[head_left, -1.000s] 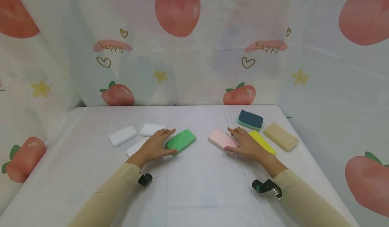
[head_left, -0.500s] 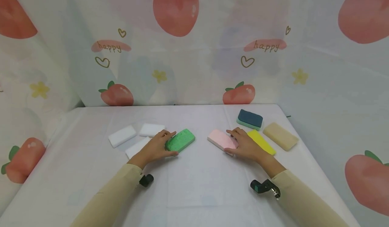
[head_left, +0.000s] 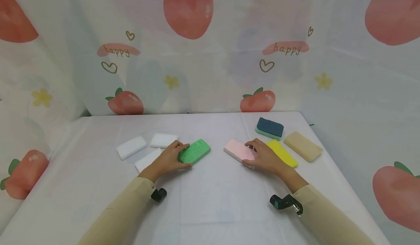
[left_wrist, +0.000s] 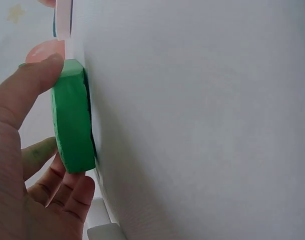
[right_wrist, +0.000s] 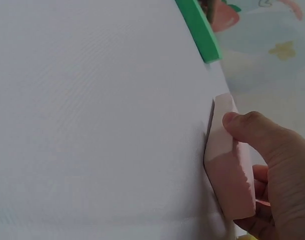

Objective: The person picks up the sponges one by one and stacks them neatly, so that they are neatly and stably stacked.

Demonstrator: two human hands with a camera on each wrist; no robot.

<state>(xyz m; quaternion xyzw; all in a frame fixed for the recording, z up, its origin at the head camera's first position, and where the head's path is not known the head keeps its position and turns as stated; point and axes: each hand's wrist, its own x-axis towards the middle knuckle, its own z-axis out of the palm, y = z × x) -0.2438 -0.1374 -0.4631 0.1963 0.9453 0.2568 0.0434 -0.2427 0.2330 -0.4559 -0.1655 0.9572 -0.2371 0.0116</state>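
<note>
My left hand [head_left: 168, 159] holds a green sponge [head_left: 197, 151] by its near end, the thumb on the near side and fingers on the far side. In the left wrist view the thumb lies at one end of the green sponge [left_wrist: 73, 120], with the other fingers curled behind it. To the right, my right hand [head_left: 265, 157] grips a pink sponge [head_left: 237, 148] that lies on the table. In the right wrist view the thumb presses the side of the pink sponge [right_wrist: 230, 165] and the curled fingers are partly hidden behind it.
Three white sponge blocks [head_left: 131, 147] lie at the left, one partly behind the left hand. At the right are a yellow sponge [head_left: 283, 154], a beige sponge [head_left: 303, 146] and a dark blue and green sponge [head_left: 269, 127]. A white cloth covers the table [head_left: 203, 208]; a fruit-print curtain [head_left: 210, 73] stands behind.
Both hands have settled slightly closer around their sponges, the right one shifting a little left. The sponges stay in nearly the same places; the head view has shifted slightly.
</note>
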